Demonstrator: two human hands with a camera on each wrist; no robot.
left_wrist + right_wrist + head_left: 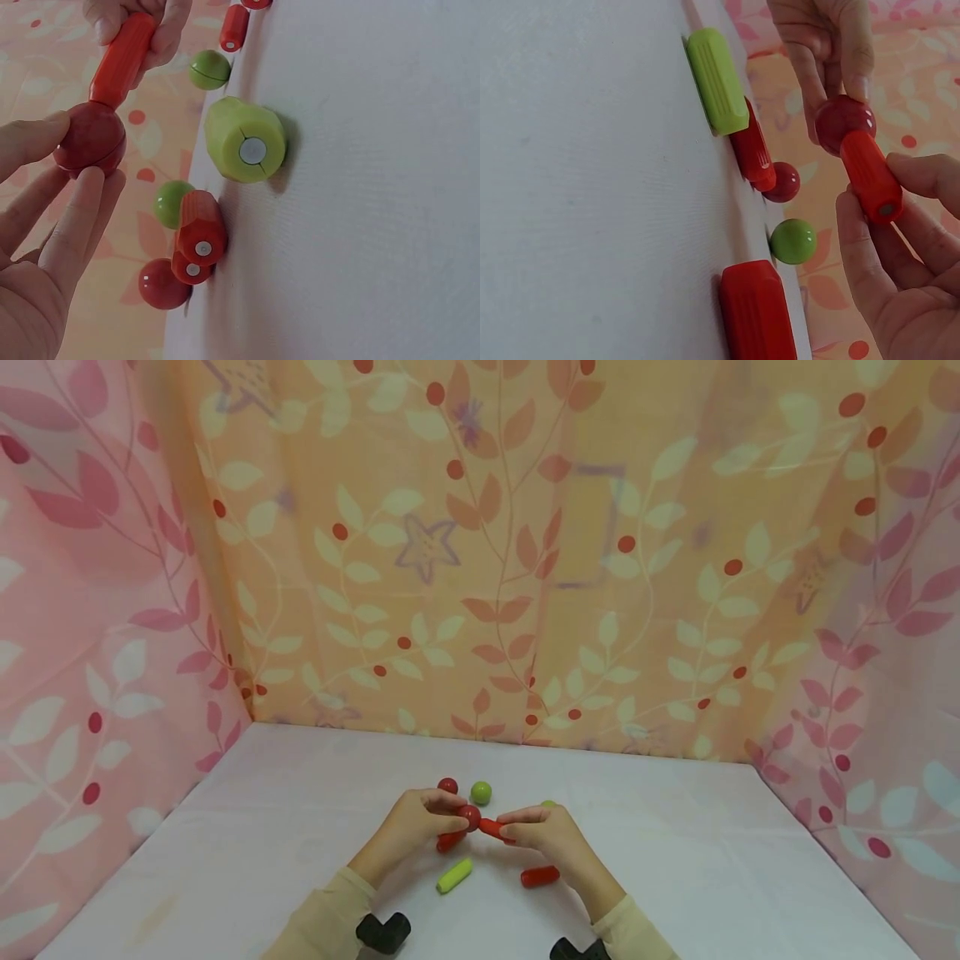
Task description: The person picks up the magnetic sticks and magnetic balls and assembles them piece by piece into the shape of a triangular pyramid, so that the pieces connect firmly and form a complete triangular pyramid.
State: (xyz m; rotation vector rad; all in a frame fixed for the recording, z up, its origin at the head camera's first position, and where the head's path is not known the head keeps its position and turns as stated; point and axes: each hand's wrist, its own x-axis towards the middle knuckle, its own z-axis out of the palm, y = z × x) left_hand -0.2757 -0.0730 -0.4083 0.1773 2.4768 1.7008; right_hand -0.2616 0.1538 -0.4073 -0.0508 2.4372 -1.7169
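Your left hand (420, 820) pinches a red ball (90, 137) between its thumb and fingertips, and your right hand (542, 832) grips a red stick (124, 60) the same way, thumb on one side and fingers on the other. You have both pieces raised above the near middle part of the table (675, 852), between your two hands, with the stick's left end against the ball's surface. The ball is dark red, smooth and glossy, with a fine seam line running round its lower part. The stick is a brighter orange-red, straight and faceted, with shallow grooves along its length, and its free end carries a small greyish disc. Just under your left hand lie two more red sticks (202, 229), close together, with pale round discs in their ends. Nearer you, and a little left of middle, a yellow-green stick (454, 876) lies at a slant; its end disc is ringed by pale plastic with short dark lines. To the right, just on the near side of your right hand, rests another red stick (540, 877). On the far side of your left hand sits a second red ball (447, 785), and just right of it a shiny green ball (482, 792). Another green ball (209, 70) is mostly hidden behind your right hand in the head view; its seam shows from your left wrist.
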